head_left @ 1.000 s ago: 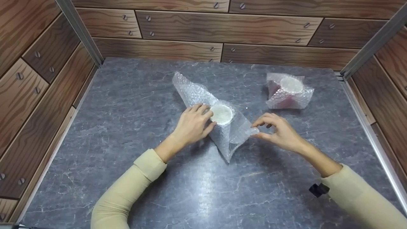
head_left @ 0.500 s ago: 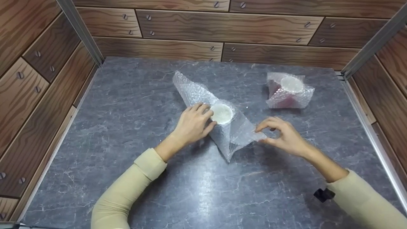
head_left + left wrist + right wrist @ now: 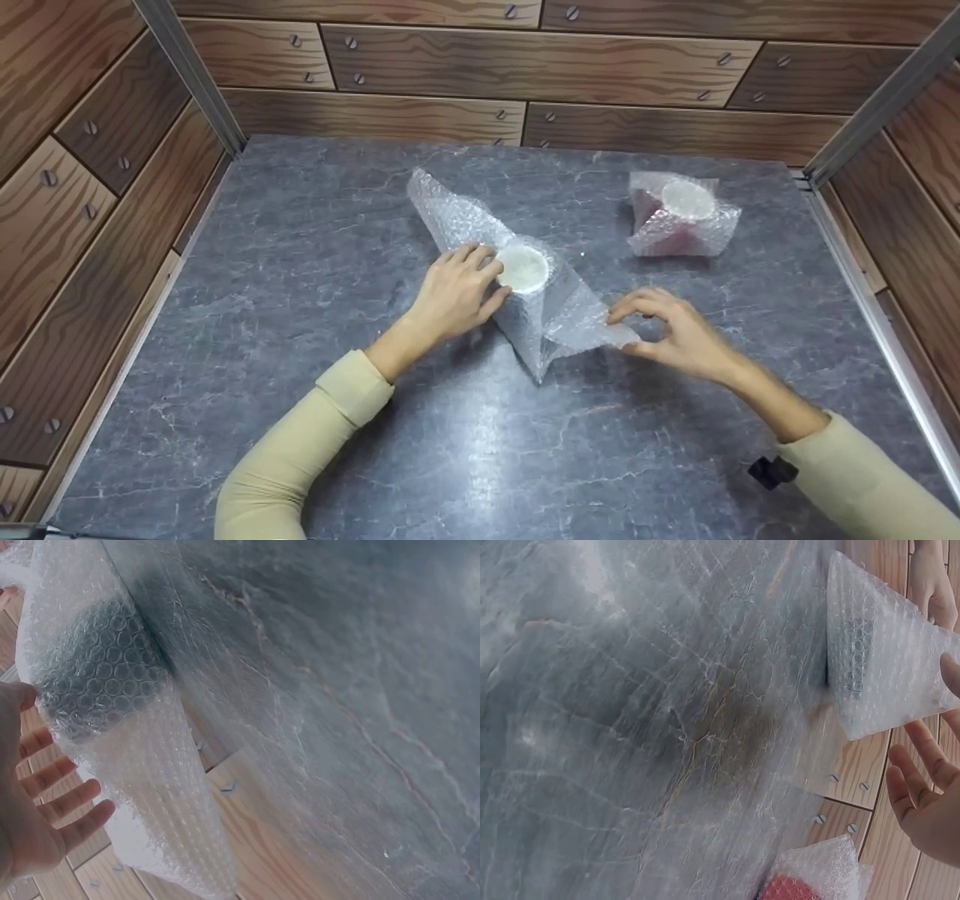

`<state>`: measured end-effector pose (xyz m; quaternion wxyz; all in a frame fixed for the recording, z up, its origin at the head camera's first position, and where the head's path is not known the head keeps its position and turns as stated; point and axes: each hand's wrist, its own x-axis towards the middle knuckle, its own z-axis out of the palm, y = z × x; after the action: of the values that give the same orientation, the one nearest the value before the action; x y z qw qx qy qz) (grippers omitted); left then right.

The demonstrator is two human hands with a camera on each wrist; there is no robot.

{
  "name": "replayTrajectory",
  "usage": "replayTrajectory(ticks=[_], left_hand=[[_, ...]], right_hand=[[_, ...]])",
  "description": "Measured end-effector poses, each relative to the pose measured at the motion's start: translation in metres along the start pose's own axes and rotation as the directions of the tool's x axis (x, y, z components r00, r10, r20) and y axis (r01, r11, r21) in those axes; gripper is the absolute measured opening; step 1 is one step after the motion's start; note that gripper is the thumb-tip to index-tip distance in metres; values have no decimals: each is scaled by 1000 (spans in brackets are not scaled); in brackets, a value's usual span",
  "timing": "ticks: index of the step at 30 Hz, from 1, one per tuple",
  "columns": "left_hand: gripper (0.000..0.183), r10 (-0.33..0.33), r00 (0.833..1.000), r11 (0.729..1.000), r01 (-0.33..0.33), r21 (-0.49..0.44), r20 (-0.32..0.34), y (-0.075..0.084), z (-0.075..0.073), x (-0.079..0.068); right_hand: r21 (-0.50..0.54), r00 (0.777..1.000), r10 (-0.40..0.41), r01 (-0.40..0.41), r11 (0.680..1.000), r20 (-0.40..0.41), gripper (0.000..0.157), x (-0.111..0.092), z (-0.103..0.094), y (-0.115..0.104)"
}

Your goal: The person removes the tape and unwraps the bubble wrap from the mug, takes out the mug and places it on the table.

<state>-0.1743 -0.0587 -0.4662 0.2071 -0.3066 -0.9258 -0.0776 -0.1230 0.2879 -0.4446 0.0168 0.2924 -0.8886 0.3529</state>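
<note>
Head view: on the grey table (image 3: pixel 375 450), the left hand (image 3: pixel 459 289) rests against a bubble-wrapped bundle (image 3: pixel 525 270), its fingers relaxed rather than clasping, while the right hand (image 3: pixel 679 334) pinches the wrap's loose corner (image 3: pixel 621 335). The contents look dark, though plastic blurs them. A reddish wrapped bundle (image 3: pixel 686 217) stands farther back, right.

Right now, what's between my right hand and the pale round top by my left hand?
A flap of bubble wrap lies between the pale round top and your right hand, which pinches its corner; the head view shows this.
</note>
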Motion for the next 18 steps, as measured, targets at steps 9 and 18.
replayTrajectory(ticks=[9, 18], left_hand=[[34, -2, 1000, 1000, 2, 0, 4, 0, 0, 0], [33, 0, 1000, 1000, 0, -5, 2, -1, 2, 0]], right_hand=[[-44, 999, 32, -31, 999, 38, 36, -8, 2, 4], [-91, 999, 21, -17, 996, 41, 34, -14, 5, 8]])
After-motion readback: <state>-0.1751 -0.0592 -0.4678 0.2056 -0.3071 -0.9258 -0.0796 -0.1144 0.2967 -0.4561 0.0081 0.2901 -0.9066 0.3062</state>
